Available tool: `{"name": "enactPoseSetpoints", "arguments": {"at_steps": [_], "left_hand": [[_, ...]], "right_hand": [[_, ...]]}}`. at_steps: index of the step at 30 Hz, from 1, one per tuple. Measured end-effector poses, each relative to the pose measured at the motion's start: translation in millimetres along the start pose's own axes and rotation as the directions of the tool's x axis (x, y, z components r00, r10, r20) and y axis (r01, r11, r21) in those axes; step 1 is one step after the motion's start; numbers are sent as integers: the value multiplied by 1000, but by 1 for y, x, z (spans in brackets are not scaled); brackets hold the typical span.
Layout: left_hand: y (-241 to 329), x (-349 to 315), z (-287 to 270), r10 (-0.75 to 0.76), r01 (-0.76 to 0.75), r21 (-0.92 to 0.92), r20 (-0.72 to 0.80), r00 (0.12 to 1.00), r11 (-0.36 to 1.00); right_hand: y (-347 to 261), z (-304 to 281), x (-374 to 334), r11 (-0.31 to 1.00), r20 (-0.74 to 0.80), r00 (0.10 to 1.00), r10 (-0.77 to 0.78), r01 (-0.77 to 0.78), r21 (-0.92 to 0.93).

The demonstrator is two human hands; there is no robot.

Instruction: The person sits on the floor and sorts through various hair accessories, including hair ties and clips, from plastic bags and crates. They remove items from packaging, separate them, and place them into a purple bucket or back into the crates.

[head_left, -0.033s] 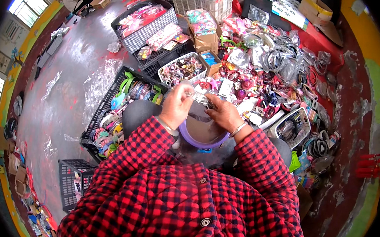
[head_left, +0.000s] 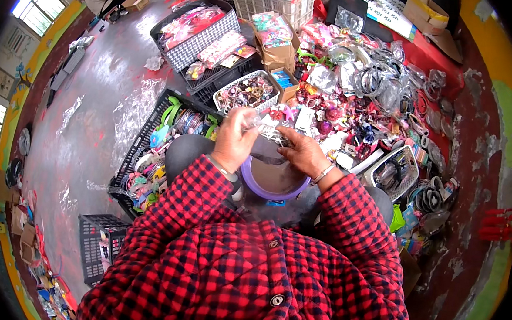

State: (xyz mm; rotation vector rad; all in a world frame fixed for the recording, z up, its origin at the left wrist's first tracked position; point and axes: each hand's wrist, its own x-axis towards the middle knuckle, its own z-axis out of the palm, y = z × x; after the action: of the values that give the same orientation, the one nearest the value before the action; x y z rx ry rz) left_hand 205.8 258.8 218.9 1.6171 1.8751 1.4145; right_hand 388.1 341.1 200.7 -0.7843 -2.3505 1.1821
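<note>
Small silvery-white tangled pieces (head_left: 272,132) are seen between the half-curled left hand (head_left: 235,140) and bent-fingered right hand (head_left: 305,155); any grip is hidden by fingers. Beneath the hands, a round purple-rimmed bowl (head_left: 273,196) is partly covered, its brown inside indistinct. Beyond the left hand, multicoloured hair ties (head_left: 246,92) are held in a white plastic basket (head_left: 267,104).

Through one head-worn fisheye I look steeply down over the checked jacket (head_left: 228,267), left hand (head_left: 233,141) and right hand (head_left: 306,156) near, the floor (head_left: 94,127) bending at its left edge
</note>
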Motion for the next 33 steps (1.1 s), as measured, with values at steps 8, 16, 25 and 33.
{"name": "enactPoseSetpoints", "arguments": {"at_steps": [8,16,25,33], "left_hand": [[-2,6,-23,-86,198,-297,351,932,934],[-19,2,-5,-344,340,-555,101,933,759],[22,-13,19,-163,179,-198,95,982,964],[29,-18,21,220,-226,148,60,974,963]], "right_hand": [[-7,-23,3,959,193,981,-15,-40,279],[-4,-21,3,980,-311,940,141,-88,180],[-19,-2,-1,994,-253,965,60,-82,-76],[-27,-5,-5,956,-193,980,41,-94,-277]]}}
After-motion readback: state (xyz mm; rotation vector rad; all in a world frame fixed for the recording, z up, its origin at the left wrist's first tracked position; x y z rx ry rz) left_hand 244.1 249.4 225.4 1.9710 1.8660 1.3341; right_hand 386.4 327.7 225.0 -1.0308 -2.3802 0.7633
